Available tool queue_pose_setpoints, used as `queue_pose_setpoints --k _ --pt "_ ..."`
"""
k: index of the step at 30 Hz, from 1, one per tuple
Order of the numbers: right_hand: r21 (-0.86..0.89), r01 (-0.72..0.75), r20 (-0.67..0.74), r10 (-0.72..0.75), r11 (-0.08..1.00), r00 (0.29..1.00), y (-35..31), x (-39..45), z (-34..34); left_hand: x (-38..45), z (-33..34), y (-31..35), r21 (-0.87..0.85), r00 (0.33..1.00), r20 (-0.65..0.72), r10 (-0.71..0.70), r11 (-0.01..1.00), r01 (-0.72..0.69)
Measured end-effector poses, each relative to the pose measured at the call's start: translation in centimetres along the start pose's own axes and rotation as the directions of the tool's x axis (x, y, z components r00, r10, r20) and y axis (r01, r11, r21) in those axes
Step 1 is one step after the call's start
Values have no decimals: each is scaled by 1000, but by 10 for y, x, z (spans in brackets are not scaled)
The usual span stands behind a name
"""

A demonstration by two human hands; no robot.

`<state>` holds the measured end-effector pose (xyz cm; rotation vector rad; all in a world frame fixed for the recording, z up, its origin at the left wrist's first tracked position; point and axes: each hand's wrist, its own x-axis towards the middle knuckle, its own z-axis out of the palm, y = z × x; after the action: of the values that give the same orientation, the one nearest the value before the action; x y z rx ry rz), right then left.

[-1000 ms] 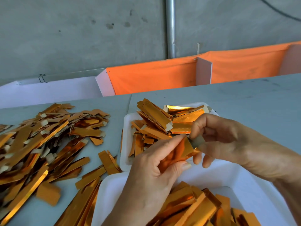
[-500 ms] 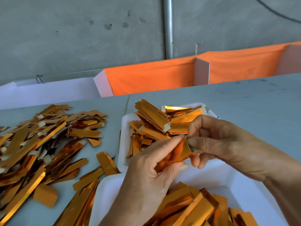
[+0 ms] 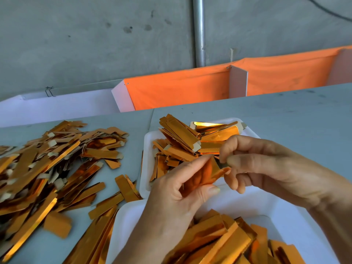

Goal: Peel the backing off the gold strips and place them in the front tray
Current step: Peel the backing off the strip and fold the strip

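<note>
My left hand (image 3: 171,202) pinches a short gold strip (image 3: 213,169) between thumb and forefinger, above the gap between two white trays. My right hand (image 3: 266,166) grips the strip's right end, thumb and forefinger closed on a small pale tab there. The front tray (image 3: 125,225) lies nearest me and holds several flat gold strips (image 3: 224,242). The far tray (image 3: 147,149) behind my hands holds a heap of gold strips with pale tab ends (image 3: 182,136). My palm hides most of the held strip.
A big loose pile of gold strips and pale scraps (image 3: 47,164) covers the grey table on the left. Loose strips (image 3: 125,185) lie between that pile and the trays. Orange cloth bins (image 3: 181,88) and a metal pipe (image 3: 198,31) stand behind the table.
My right hand's fingers have shifted on the strip's right end and my hands have drawn slightly closer. The strip stays held between both hands over the trays.
</note>
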<state>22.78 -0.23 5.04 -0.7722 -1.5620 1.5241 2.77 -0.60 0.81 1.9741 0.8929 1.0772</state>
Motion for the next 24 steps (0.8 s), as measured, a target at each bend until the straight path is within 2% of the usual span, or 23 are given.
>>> queue_pose_setpoints --k 5,15,17,21,24 --pt "-99 13 -4 -14 995 1000 0 0 -2 0 0 -1 14 1000 -1 5 1000 -5" --pt "-302 -57 -115 23 952 993 1 2 4 -1 3 3 205 999 -21 33 978 -28" --pt "-235 -67 -100 45 970 994 2 2 2 0 3 3 206 999 -20 28 978 -23" --pt "95 -79 -7 80 992 997 2 0 -5 -1 2 4 190 999 -35 21 982 -14" --pt "192 -106 24 103 976 994 5 1 -8 -1 2 4 194 999 -42 22 981 -13"
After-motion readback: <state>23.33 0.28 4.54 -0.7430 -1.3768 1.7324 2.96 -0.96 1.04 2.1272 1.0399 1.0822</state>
